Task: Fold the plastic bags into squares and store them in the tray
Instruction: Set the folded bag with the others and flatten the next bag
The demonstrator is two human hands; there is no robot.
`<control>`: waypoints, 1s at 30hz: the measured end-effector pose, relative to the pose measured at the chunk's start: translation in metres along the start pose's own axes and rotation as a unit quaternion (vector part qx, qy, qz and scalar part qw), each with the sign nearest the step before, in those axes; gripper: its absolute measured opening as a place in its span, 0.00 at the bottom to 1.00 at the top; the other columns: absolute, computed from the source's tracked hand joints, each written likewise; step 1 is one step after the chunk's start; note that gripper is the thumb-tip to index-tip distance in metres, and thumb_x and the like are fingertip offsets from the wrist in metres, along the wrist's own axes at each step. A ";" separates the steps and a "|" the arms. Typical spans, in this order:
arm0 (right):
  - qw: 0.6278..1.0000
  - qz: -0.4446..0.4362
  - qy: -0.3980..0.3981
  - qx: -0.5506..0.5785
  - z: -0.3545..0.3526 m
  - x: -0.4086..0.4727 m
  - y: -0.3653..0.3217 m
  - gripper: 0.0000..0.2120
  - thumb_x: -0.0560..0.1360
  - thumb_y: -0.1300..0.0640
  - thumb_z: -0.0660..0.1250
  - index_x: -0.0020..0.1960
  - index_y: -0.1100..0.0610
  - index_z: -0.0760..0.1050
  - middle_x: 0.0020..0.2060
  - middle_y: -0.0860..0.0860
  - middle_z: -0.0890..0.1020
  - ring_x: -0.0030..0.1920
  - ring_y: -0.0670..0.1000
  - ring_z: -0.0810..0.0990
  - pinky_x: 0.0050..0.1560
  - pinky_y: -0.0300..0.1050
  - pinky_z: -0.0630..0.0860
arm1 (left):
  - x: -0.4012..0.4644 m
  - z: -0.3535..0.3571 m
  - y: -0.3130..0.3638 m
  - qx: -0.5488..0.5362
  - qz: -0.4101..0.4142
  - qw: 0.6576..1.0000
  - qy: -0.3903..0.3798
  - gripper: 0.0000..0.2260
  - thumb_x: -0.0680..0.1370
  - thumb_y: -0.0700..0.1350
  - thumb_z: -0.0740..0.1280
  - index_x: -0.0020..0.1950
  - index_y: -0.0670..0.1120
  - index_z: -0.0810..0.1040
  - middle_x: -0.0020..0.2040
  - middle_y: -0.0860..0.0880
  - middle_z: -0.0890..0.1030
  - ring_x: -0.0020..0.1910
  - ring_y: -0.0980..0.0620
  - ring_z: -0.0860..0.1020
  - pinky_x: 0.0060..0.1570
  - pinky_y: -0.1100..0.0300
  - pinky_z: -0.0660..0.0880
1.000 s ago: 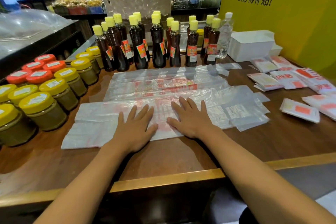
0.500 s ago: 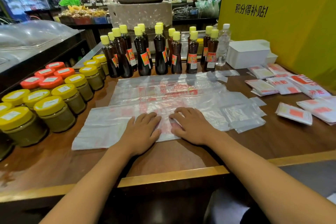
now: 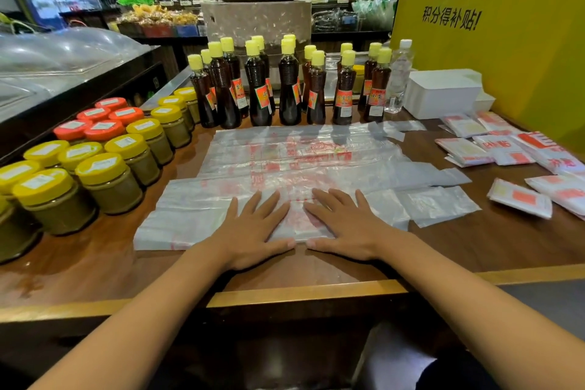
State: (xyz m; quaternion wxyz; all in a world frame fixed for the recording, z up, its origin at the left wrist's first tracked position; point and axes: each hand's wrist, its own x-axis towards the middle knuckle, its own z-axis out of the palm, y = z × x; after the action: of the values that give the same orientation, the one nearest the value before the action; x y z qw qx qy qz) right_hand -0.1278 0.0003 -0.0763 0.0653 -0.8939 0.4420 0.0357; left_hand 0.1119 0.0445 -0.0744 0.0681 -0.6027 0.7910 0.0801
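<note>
Translucent white plastic bags with red print lie flat on the wooden counter; the nearest one is a long strip folded lengthwise. My left hand and my right hand press flat on its middle, fingers straight, thumbs almost touching at the near edge. More flat bags lie behind it. Several bags folded into squares are scattered at the right. A white tray stands at the back right against the yellow wall.
Dark sauce bottles with yellow caps line the back of the counter. Jars with yellow and red lids crowd the left side. A clear water bottle stands beside the tray. The counter's raised wooden edge runs along the front.
Both hands curled their fingers and drew them back over the bag, then flattened again, and sit slightly nearer the near edge. The view shifted a little.
</note>
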 end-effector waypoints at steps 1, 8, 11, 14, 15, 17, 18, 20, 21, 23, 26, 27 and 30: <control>1.000 0.000 -0.011 -0.003 -0.002 0.000 0.002 0.39 0.76 0.26 0.50 0.81 0.40 0.44 0.82 0.45 0.42 0.81 0.54 0.40 0.75 0.69 0.37 | 0.000 -0.002 0.000 0.006 0.001 1.000 -0.008 0.39 0.76 0.75 0.46 0.81 0.60 0.37 0.81 0.56 0.34 0.80 0.48 0.35 0.76 0.38 0.34; 0.993 -0.049 0.013 -0.109 -0.013 -0.002 0.003 0.39 0.74 0.28 0.38 0.81 0.43 0.51 0.82 0.48 0.40 0.81 0.57 0.43 0.76 0.70 0.40 | 0.001 -0.005 0.002 0.041 0.006 0.999 -0.018 0.37 0.77 0.73 0.41 0.81 0.59 0.34 0.81 0.54 0.33 0.81 0.46 0.35 0.77 0.38 0.38; 0.992 -0.070 0.027 -0.101 -0.013 -0.009 -0.002 0.41 0.72 0.29 0.33 0.79 0.44 0.58 0.82 0.48 0.46 0.79 0.57 0.49 0.77 0.68 0.43 | -0.002 -0.003 0.002 0.029 0.005 0.999 -0.013 0.39 0.72 0.74 0.37 0.81 0.60 0.36 0.81 0.55 0.34 0.81 0.48 0.36 0.77 0.38 0.38; 0.993 -0.071 0.035 -0.089 -0.011 -0.011 0.000 0.40 0.74 0.30 0.32 0.77 0.44 0.61 0.81 0.49 0.51 0.78 0.58 0.53 0.76 0.68 0.45 | -0.002 -0.006 0.002 0.025 0.008 0.999 -0.020 0.41 0.69 0.75 0.35 0.81 0.60 0.36 0.81 0.55 0.34 0.81 0.49 0.36 0.77 0.39 0.37; 0.992 -0.073 0.040 -0.091 -0.011 -0.011 0.000 0.38 0.76 0.29 0.33 0.77 0.43 0.63 0.80 0.49 0.54 0.77 0.59 0.54 0.76 0.69 0.47 | -0.003 -0.007 0.002 0.027 0.010 0.999 -0.022 0.41 0.69 0.75 0.34 0.81 0.60 0.36 0.81 0.55 0.35 0.81 0.50 0.36 0.77 0.39 0.37; 0.991 -0.080 0.048 -0.100 -0.009 -0.011 0.000 0.35 0.78 0.34 0.35 0.76 0.44 0.66 0.78 0.51 0.61 0.75 0.60 0.59 0.75 0.70 0.49 | -0.005 -0.007 0.002 0.037 0.017 0.999 -0.021 0.41 0.70 0.74 0.34 0.81 0.60 0.37 0.82 0.56 0.36 0.81 0.51 0.37 0.78 0.40 0.37; 0.990 -0.081 0.048 -0.101 -0.009 -0.012 -0.001 0.35 0.78 0.35 0.35 0.75 0.45 0.66 0.78 0.51 0.63 0.74 0.60 0.62 0.76 0.69 0.51 | -0.007 -0.007 0.003 0.040 0.020 0.999 -0.019 0.40 0.71 0.74 0.35 0.81 0.60 0.37 0.82 0.56 0.36 0.81 0.51 0.37 0.78 0.41 0.38; 0.992 -0.077 0.038 -0.088 -0.008 -0.013 -0.001 0.36 0.79 0.35 0.33 0.76 0.45 0.66 0.77 0.51 0.64 0.73 0.58 0.64 0.76 0.64 0.55 | -0.010 -0.008 0.003 0.049 0.029 0.998 -0.008 0.40 0.72 0.74 0.37 0.82 0.60 0.39 0.82 0.56 0.38 0.81 0.50 0.40 0.79 0.44 0.41; 0.994 -0.077 0.036 -0.074 -0.009 -0.014 -0.001 0.38 0.79 0.34 0.32 0.75 0.46 0.67 0.77 0.51 0.66 0.72 0.58 0.66 0.75 0.61 0.59 | -0.011 -0.009 0.004 0.056 0.035 0.998 0.003 0.39 0.74 0.74 0.38 0.82 0.60 0.40 0.82 0.55 0.39 0.82 0.50 0.41 0.79 0.46 0.43; 0.994 -0.090 0.049 -0.040 -0.012 -0.014 -0.001 0.39 0.80 0.34 0.32 0.74 0.48 0.70 0.74 0.51 0.70 0.69 0.58 0.70 0.70 0.57 0.65 | -0.012 -0.010 0.004 0.069 0.046 0.996 0.031 0.36 0.77 0.72 0.43 0.82 0.59 0.43 0.83 0.54 0.44 0.82 0.48 0.47 0.79 0.50 0.48; 0.994 -0.097 0.038 -0.013 -0.023 -0.016 0.000 0.26 0.85 0.42 0.44 0.75 0.49 0.69 0.76 0.48 0.69 0.71 0.54 0.68 0.70 0.50 0.65 | -0.014 -0.015 0.006 0.089 0.057 0.994 0.036 0.29 0.83 0.65 0.46 0.82 0.59 0.47 0.83 0.53 0.49 0.81 0.47 0.53 0.77 0.51 0.55; 0.994 -0.100 0.026 -0.020 -0.027 -0.017 0.000 0.24 0.85 0.43 0.48 0.76 0.49 0.68 0.77 0.48 0.67 0.72 0.53 0.67 0.71 0.48 0.64 | -0.014 -0.016 0.006 0.097 0.059 0.993 0.022 0.27 0.84 0.63 0.47 0.82 0.58 0.47 0.83 0.53 0.50 0.81 0.47 0.53 0.76 0.51 0.56; 0.993 -0.102 -0.020 -0.062 -0.035 -0.021 0.000 0.26 0.83 0.40 0.55 0.79 0.47 0.61 0.80 0.46 0.59 0.76 0.52 0.63 0.72 0.51 0.65 | -0.014 -0.022 0.006 0.089 0.064 0.994 -0.007 0.25 0.86 0.58 0.48 0.82 0.57 0.48 0.83 0.52 0.50 0.81 0.47 0.54 0.76 0.50 0.60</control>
State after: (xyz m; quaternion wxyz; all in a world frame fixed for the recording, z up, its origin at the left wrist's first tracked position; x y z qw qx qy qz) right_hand -0.1400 0.0114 -0.0389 0.0219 -0.9356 0.3446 0.0736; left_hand 0.1101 0.0548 -0.0494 0.1220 -0.5419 0.8313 0.0181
